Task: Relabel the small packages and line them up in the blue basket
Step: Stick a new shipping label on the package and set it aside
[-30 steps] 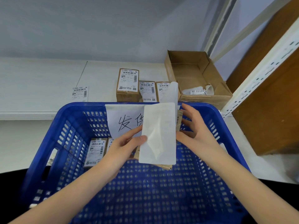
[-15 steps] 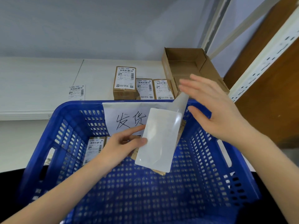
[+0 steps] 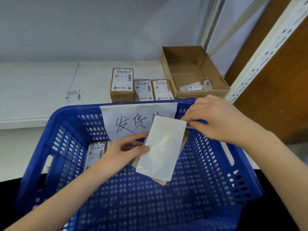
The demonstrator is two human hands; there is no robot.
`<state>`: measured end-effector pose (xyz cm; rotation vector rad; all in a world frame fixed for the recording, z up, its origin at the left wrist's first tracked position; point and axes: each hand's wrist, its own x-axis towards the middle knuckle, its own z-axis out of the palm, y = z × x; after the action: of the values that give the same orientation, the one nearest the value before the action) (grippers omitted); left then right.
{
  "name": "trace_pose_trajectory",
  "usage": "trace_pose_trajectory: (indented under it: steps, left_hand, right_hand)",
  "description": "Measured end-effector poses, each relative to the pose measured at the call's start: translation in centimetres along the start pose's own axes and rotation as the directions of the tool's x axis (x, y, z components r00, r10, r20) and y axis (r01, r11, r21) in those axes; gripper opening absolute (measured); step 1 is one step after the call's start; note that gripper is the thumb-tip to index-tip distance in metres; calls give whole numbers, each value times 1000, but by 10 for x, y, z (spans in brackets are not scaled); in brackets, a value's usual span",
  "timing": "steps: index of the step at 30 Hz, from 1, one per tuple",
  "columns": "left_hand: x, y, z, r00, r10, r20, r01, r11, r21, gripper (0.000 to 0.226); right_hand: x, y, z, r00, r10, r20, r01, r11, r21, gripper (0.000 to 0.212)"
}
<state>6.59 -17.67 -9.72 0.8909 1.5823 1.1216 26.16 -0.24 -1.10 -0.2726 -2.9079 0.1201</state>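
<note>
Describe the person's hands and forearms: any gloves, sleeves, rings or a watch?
Both the left hand and the right hand are bare, with no gloves. No ring shows on the fingers, and no watch or band on either wrist. Both forearms are uncovered as far as the frame edges, with no sleeve in view.

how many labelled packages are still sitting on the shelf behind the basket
3: a taller package on the left, a middle package beside it, and a right package next to the open cardboard box. The blue basket rim may hide more.
</note>
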Motion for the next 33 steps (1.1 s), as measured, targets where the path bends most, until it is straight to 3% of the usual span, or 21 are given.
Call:
trace_pose_trajectory:
  steps: [7,15,21,25,33]
  left_hand:
    - [2,1,-2,997,-18,-69,19,1000,15,31]
    - [17,12,-10,990,-6,-143,10,1000,24,33]
    - [36,24,-10,983,-2,-185,-6,999,-42,30]
    - [53,34,0,979,-7,-204,-12,996,-93,31]
    - [100,55,31,930,12,-368,-89,977,-192,28]
  right_hand:
    - [-9,6,7,995,71,-69,-77,993,-89,19]
    - [-6,17,-5,958,228,-175,-253,958,-137,33]
    - [6,50,-9,867,486,-110,-489,872,-4,30]
    - [18,87,3,750,643,-153,-635,765,103,28]
    - [44,155,29,668,677,-309,-691,718,80,31]
